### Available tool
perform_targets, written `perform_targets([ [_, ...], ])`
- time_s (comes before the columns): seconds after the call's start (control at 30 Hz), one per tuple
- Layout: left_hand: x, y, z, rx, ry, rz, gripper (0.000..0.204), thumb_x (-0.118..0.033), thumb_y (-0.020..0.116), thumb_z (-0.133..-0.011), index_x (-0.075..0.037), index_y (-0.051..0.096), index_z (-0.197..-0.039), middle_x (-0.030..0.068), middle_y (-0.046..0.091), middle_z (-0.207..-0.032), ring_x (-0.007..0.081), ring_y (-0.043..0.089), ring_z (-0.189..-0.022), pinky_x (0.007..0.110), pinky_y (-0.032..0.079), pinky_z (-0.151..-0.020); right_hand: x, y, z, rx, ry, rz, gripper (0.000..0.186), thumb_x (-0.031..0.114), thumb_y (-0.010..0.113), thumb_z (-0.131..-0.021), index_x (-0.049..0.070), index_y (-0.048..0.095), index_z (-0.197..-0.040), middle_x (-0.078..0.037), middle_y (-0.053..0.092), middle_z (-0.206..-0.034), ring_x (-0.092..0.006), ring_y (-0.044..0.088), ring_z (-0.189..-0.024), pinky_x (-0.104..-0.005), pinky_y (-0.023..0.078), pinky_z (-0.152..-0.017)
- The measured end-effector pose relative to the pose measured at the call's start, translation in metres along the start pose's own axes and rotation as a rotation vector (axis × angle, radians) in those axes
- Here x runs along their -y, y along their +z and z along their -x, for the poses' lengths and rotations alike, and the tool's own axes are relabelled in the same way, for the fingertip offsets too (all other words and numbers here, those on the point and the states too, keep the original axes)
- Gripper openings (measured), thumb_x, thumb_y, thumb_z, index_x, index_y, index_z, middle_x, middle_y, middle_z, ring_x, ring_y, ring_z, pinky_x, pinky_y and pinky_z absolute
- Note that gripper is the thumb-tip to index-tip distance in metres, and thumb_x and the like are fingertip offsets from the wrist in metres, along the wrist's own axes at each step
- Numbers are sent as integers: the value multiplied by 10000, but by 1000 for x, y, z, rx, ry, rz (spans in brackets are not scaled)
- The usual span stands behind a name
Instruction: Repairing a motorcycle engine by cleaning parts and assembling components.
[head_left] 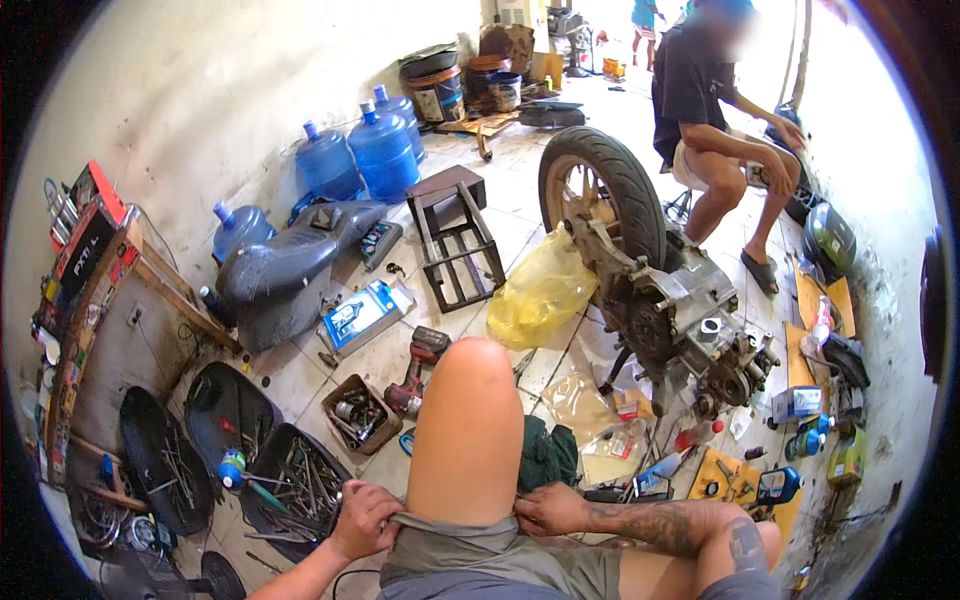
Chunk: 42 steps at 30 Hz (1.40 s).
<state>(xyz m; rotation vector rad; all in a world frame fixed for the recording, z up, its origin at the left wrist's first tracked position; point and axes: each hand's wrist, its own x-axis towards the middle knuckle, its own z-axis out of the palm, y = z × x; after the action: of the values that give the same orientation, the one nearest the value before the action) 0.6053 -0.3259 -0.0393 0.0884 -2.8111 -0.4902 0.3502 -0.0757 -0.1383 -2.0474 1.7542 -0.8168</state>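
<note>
My left hand point(365, 520) pinches the hem of the grey shorts point(480, 555) at the left side of my raised bare knee. On the other side of that thigh, my right hand point(552, 510) also has its fingers closed on the shorts' hem. Beyond my right hand lies a dark green cloth point(546, 452). Left of the knee, a red and black cordless impact wrench point(415, 370) lies next to a box of sockets point(360, 413). Closest to my left hand is a black tray of wrenches and hand tools point(295, 490).
An engine point(690, 320) with a rear wheel point(602, 185) stands ahead right, beside a yellow plastic bag point(540, 290). A metal frame point(455, 245), a motorcycle seat point(285, 270) and blue water jugs point(383, 155) are further left. Another person point(715, 130) sits at the far right.
</note>
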Motion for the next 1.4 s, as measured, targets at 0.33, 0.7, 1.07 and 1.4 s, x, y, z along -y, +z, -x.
perform_targets([
  [0.33, -15, -3, -100, -532, -49, 4, 115, -39, 619, -718, -102, 620, -814, 42, 576, -786, 239, 530, -824, 408, 305, -861, -15, -66, -37, -190, 228, 279, 226, 271, 613, -791, 55, 563, -835, -116, 615, -728, -316, 639, -731, -448, 515, -634],
  [0.7, 94, 96, -26, -166, -645, 554, 60, -63, 607, -844, -33, 652, -871, 74, 648, -861, 159, 585, -796, 312, 455, -714, -39, -110, -35, 448, 384, 172, 255, 280, 562, -835, 44, 616, -915, -202, 636, -806, -406, 618, -761, -498, 492, -665],
  [1.07, -38, 28, 2, -184, -286, 382, 403, -205, 688, -791, -46, 576, -1144, 229, 434, -1333, 396, 412, -1252, 492, 325, -1039, -55, -223, 85, 473, 731, 99, 343, 330, 525, -896, 40, 636, -1040, -194, 679, -889, -382, 647, -840, -456, 513, -746],
  [1.4, -19, 94, 20, -187, -27, 477, 345, -304, 665, -802, -63, 652, -1049, 183, 410, -1289, 340, 414, -1161, 479, 346, -1003, -51, -253, 103, 306, 950, 117, 385, 335, 626, -849, 52, 627, -1110, -181, 683, -961, -361, 650, -903, -436, 513, -781],
])
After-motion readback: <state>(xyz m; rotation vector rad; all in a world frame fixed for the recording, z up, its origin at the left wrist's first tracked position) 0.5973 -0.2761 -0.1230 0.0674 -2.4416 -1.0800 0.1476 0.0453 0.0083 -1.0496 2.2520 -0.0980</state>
